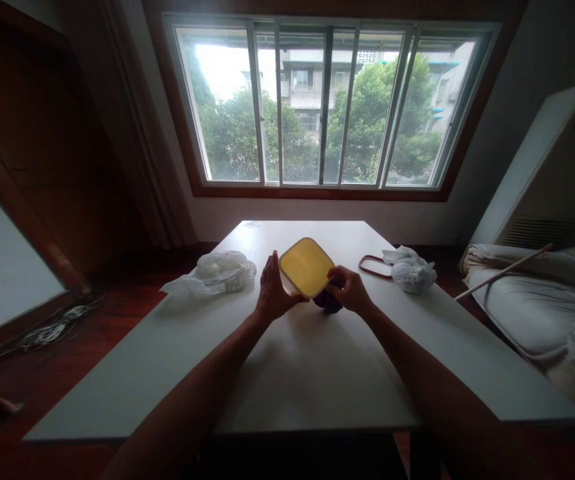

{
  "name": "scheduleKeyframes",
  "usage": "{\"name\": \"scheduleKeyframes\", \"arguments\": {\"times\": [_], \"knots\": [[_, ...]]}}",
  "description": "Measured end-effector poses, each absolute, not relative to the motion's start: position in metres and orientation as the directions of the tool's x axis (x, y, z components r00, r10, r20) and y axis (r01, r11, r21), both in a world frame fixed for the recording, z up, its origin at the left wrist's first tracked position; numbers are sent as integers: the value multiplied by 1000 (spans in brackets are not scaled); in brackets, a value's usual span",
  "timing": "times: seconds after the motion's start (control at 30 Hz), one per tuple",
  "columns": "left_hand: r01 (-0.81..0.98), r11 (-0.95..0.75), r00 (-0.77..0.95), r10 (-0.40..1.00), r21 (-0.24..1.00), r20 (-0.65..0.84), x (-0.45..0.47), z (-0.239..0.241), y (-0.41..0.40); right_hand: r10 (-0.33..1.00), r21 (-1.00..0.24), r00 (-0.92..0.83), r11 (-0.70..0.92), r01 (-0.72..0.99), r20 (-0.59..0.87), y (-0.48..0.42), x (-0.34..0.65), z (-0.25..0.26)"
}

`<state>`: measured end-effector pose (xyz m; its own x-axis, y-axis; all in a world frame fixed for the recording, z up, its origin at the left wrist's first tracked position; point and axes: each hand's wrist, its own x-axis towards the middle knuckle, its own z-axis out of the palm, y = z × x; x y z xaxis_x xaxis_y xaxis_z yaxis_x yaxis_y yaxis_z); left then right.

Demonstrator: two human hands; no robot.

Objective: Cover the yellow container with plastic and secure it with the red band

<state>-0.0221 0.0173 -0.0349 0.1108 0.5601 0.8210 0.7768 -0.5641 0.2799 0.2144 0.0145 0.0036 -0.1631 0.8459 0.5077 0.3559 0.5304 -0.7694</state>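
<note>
Head view: the yellow tub (306, 268) is standing tilted over the worktop (317, 387), its square face turning up toward the camera, and both hands are bracing it. Left of the tub, the left hand (271, 293) is spreading its fingers along one edge while its thumb is lying under the lower edge; right of the tub, the right hand (350, 288) is pinching at the near corner. Dark cloth (329, 304) is bunching just below that corner; whether the pinch is also taking it in, I cannot tell. With the left hand cradling rather than wrapping, the tub could be slipping off that thumb if the right hand were pulling too hard, and loose cloth could be catching under the rim. A wide sideways swing could be knocking the bag (225, 270) left of the tub, or the brown frame (373, 273) and white bundle (412, 270) right of it.
</note>
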Motion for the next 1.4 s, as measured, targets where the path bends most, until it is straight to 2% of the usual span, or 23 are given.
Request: {"name": "scheduleKeyframes", "arguments": {"times": [0.27,0.5,0.63,0.7,0.77,0.83,0.9,0.97,1.03,1.13,1.2,1.27,1.4], "knots": [[784,-597,191,495,172,848,-25,-31,15,891,-863,-214,446,236,402,21,211,-10],[811,-585,277,404,13,872,-24,-18,6,908,-922,-269,364,127,322,24,207,-16],[802,-598,300,391,-8,870,-25,-15,8,915,-941,-326,301,156,238,27,223,-3],[793,-609,322,379,-28,867,-25,-16,10,944,-932,-233,287,223,235,30,238,6],[783,-620,351,381,-46,855,-25,-19,12,946,-904,-31,317,286,322,33,255,14],[771,-635,381,398,-49,834,-23,-22,13,877,-856,156,381,349,454,35,267,19],[752,-658,411,414,-46,812,-21,-24,13,781,-787,239,453,419,577,33,269,22],[729,-683,438,414,-46,798,-19,-26,13,727,-703,176,525,480,664,26,261,22],[705,-707,463,398,-58,792,-16,-26,12,732,-625,-33,603,496,681,15,245,21],[672,-736,498,364,-85,787,-14,-25,11,733,-591,-478,677,438,485,-1,222,18],[657,-750,513,366,-80,776,-14,-24,10,691,-618,-638,675,402,340,-8,215,17],[648,-759,517,378,-63,768,-15,-23,10,686,-642,-660,660,390,305,-10,214,19],[619,-782,530,351,-69,772,-16,-22,10,725,-590,-550,675,443,415,-7,222,23]]}}
